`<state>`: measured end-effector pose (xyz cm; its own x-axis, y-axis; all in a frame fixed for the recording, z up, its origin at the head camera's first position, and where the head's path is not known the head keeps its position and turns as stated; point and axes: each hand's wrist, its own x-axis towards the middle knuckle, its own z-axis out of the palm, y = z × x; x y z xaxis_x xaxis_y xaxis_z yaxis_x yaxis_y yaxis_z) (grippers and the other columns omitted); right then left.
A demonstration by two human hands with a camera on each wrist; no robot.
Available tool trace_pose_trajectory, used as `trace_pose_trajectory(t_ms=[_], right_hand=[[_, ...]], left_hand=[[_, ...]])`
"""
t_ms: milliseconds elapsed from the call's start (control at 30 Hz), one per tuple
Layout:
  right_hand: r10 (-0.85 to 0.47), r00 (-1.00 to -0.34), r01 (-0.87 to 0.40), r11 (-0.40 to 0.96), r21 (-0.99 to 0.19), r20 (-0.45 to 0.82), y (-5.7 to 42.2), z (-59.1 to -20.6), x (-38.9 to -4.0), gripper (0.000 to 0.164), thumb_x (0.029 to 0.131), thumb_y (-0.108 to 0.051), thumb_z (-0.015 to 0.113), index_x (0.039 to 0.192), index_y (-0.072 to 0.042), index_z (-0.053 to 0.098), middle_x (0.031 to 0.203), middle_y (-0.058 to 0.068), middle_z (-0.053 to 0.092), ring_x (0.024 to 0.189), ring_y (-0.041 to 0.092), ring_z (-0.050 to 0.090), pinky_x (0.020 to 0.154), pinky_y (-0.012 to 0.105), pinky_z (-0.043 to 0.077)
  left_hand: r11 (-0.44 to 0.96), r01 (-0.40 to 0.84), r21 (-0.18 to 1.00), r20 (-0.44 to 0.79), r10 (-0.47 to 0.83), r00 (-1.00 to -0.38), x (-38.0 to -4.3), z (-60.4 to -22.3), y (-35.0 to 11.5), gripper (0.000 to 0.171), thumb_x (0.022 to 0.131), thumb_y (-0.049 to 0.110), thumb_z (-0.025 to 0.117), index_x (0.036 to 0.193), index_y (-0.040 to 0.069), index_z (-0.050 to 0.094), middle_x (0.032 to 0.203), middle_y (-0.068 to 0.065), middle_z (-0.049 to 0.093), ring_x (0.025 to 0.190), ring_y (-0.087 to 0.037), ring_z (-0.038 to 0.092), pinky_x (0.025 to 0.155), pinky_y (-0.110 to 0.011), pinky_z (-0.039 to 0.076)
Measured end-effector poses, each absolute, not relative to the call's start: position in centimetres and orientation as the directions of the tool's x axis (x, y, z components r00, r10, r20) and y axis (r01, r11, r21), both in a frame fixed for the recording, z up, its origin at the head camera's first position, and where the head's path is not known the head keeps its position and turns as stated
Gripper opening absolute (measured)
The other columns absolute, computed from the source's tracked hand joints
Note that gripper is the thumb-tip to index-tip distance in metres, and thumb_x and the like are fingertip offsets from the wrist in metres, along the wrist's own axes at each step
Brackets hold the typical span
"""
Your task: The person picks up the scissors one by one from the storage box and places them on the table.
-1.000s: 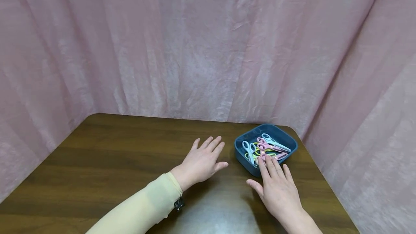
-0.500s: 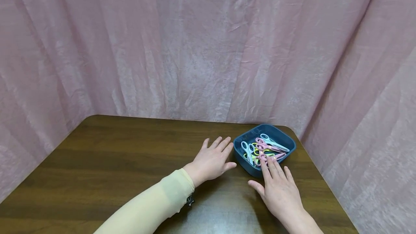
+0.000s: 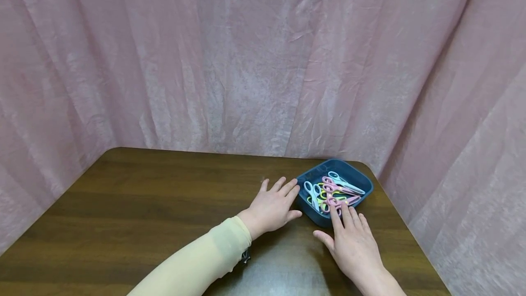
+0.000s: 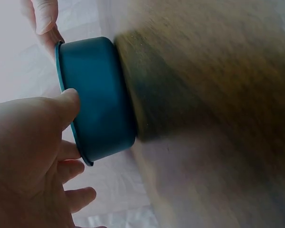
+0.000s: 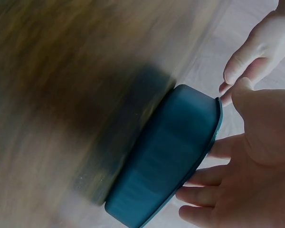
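A dark blue bin (image 3: 319,217) with rounded corners stands near the table's right back corner. In it lie several scissors: a light blue pair (image 3: 314,195) at the left, another light blue pair (image 3: 349,183) at the back, pink scissors (image 3: 341,187) and yellow-green ones between. My left hand (image 3: 271,207), fingers spread, has its fingertips right at the bin's left rim. Over the near rim reach the outstretched fingers of my right hand (image 3: 355,243), overlapping the pink handles in the head view. Both wrist views show the bin's outer wall (image 4: 97,99) beside the hands.
The brown wooden table (image 3: 164,204) extends to the left and front. Pink curtains (image 3: 246,58) hang behind its back edge and along the right side. A small dark object (image 3: 245,256) shows under my left sleeve.
My left hand has moved right, from beside the bin to its left rim. The right hand has barely moved and still reaches over the near rim.
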<state>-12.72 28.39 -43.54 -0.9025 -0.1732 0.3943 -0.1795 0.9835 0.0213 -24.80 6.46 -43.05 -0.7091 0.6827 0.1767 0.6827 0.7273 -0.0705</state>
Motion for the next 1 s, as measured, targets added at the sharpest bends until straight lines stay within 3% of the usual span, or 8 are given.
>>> trace_pose_trajectory(t_ms=[267, 600, 1000], right_hand=[[-0.180, -0.911, -0.196, 0.981, -0.006, 0.371, 28.7, -43.4, -12.9, 0.079, 0.102, -0.050, 0.078, 0.154, 0.007, 0.058, 0.154, 0.040, 0.052, 0.142, 0.057, 0.053, 0.115, 0.070, 0.043], [-0.218, -0.908, -0.245, 0.969, -0.033, 0.357, 29.2, -43.4, -13.3, 0.081, 0.099, -0.048, 0.082, 0.154, 0.006, 0.058, 0.158, 0.039, 0.049, 0.145, 0.057, 0.052, 0.114, 0.070, 0.044], [-0.265, -0.901, -0.295, 0.955, -0.037, 0.343, 29.0, -43.0, -13.4, 0.084, 0.097, -0.049, 0.084, 0.156, 0.005, 0.057, 0.163, 0.036, 0.046, 0.147, 0.055, 0.051, 0.117, 0.066, 0.043]], left_hand=[[0.708, 0.692, -0.139, 0.217, 0.704, -0.676, -24.7, -42.7, 6.6, 0.066, 0.111, 0.060, 0.057, 0.161, 0.017, 0.055, 0.174, -0.001, 0.044, 0.159, -0.031, 0.041, 0.120, -0.068, 0.038], [0.716, 0.683, -0.144, 0.187, 0.698, -0.691, -24.5, -43.1, 5.8, 0.068, 0.110, 0.060, 0.059, 0.164, 0.019, 0.052, 0.174, -0.001, 0.043, 0.160, -0.030, 0.041, 0.124, -0.070, 0.031], [0.714, 0.687, -0.138, 0.211, 0.699, -0.684, -23.6, -42.8, 3.9, 0.066, 0.109, 0.057, 0.064, 0.162, 0.019, 0.053, 0.171, -0.002, 0.047, 0.157, -0.032, 0.045, 0.123, -0.069, 0.033]])
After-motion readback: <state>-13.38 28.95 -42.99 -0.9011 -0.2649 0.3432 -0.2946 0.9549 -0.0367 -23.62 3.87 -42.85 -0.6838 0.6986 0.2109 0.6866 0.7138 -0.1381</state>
